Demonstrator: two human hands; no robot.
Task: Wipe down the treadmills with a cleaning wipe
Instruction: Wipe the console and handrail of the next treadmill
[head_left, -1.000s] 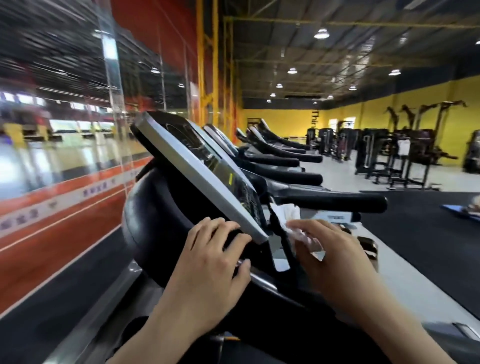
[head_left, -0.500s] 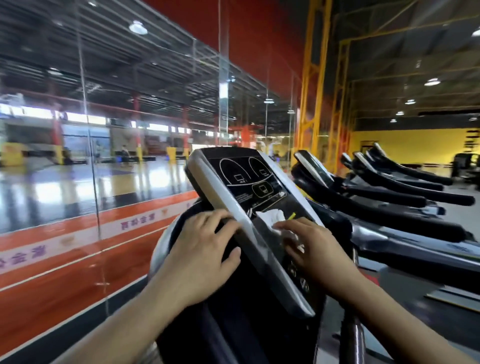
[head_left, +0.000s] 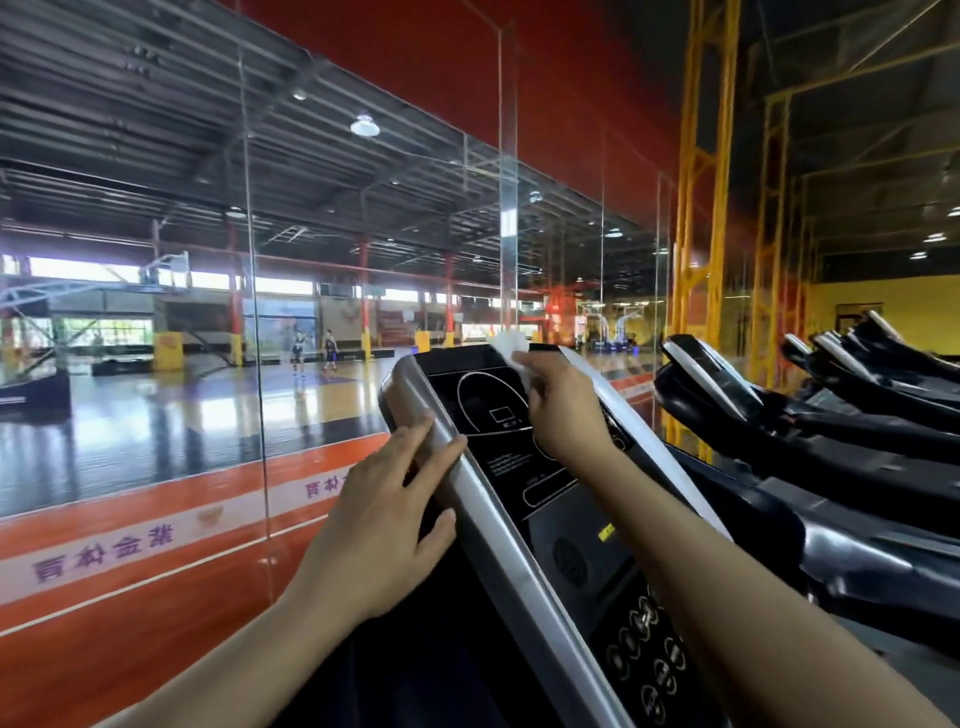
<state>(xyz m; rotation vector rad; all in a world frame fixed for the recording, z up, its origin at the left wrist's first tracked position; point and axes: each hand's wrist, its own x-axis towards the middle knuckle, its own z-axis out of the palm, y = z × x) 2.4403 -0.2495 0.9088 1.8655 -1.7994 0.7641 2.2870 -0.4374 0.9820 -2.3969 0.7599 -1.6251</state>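
A treadmill console (head_left: 511, 470) with a black display panel and silver side rails fills the centre. My right hand (head_left: 563, 405) holds a white cleaning wipe (head_left: 511, 347) against the upper part of the display, near its top edge. Part of the wipe sticks out above my fingers. My left hand (head_left: 389, 525) rests on the console's left silver rail, fingers laid over the rail and thumb below it.
A glass wall (head_left: 249, 312) stands just past the console, with a basketball court behind it. More black treadmills (head_left: 810, 415) line up to the right. Yellow steel columns (head_left: 701, 208) rise at the right.
My right hand slid the wipe up the display, from the lower middle to the top edge. My left hand stayed on the left rail. My view turned left and closer.
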